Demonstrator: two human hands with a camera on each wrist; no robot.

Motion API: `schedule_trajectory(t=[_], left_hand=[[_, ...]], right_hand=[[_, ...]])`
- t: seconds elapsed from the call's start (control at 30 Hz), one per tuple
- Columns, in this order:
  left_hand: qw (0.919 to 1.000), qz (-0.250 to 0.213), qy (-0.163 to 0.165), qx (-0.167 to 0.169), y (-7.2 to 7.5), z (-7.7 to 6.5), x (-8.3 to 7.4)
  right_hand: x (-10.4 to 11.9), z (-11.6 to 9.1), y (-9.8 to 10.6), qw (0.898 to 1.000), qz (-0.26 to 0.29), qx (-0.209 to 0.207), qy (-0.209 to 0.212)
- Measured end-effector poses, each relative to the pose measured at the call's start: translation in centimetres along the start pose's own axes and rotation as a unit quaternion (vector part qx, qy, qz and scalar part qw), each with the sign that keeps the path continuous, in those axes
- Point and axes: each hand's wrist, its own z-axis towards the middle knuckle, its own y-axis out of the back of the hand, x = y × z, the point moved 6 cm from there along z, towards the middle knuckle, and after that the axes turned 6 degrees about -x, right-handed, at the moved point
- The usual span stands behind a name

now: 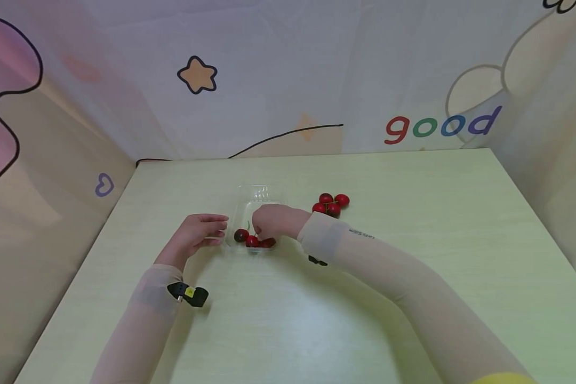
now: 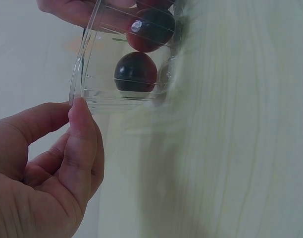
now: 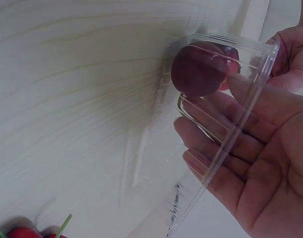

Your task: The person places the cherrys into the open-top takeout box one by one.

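A clear plastic box (image 1: 237, 240) stands on the table with several dark red cherries at its near end. One cherry (image 1: 241, 235) lies at its left corner, and a red cherry (image 1: 252, 241) lies beside it. My left hand (image 1: 199, 234) pinches the box's rim at its left side between thumb and fingers. My right hand (image 1: 278, 220) reaches down into the box, its thumb and forefinger at a dark cherry (image 3: 198, 69) by the wall. The other fingers are loosely bent, seen through the clear plastic in the right wrist view.
A cluster of several red cherries (image 1: 333, 209) with green stems lies on the table (image 1: 413, 213) to the right of the box, behind the right forearm. A printed cloth backdrop (image 1: 278, 80) rises along the back and sides of the table.
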Motion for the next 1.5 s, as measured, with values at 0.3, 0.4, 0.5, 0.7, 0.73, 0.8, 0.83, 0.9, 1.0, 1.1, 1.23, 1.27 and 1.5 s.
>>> schedule_trajectory(t=[0.3,0.4,0.5,0.7,0.73,0.8,0.83,0.9,1.0,1.1,1.23,1.27,1.5], left_hand=[[1.0000,-0.001,-0.002,0.000,0.1,0.0,0.1],[1.0000,0.001,-0.001,-0.001,0.2,0.0,0.2],[1.0000,0.003,0.000,-0.001,0.2,-0.1,0.2],[1.0000,0.002,-0.001,0.000,0.1,-0.1,0.2],[1.0000,0.002,-0.001,0.000,0.1,-0.1,0.2],[1.0000,0.001,-0.002,0.000,0.1,0.0,0.2],[1.0000,0.001,-0.003,0.000,0.0,0.0,0.2],[1.0000,0.000,-0.005,0.001,0.0,0.1,0.2],[1.0000,0.002,-0.008,0.001,-0.1,0.0,0.1],[1.0000,0.004,-0.007,-0.001,-0.1,0.0,0.0],[1.0000,0.003,-0.004,-0.003,-0.1,0.0,0.0],[1.0000,0.002,-0.003,-0.003,-0.1,0.0,0.1],[1.0000,0.001,-0.003,-0.004,0.0,0.1,0.2]], right_hand=[[-0.1,0.2,-0.1,1.000,0.004,-0.004,-0.001],[0.0,0.1,0.0,1.000,0.005,-0.011,0.006],[0.2,-0.1,0.2,0.999,0.006,-0.024,0.023],[-0.2,-1.1,1.1,0.996,0.037,-0.064,0.046],[-0.4,-1.4,1.2,0.995,0.044,-0.072,0.051],[-0.7,-2.1,1.4,0.993,0.058,-0.086,0.058],[-0.9,-2.5,1.5,0.992,0.064,-0.092,0.062],[-1.3,-3.4,1.6,0.989,0.077,-0.107,0.067],[-2.2,-4.7,1.5,0.984,0.100,-0.130,0.062],[-3.1,-6.1,1.3,0.980,0.116,-0.151,0.053],[-4.3,-7.7,1.2,0.977,0.128,-0.165,0.037],[-4.6,-8.1,1.2,0.976,0.131,-0.169,0.033],[-6.4,-9.8,1.5,0.968,0.151,-0.201,0.020]])
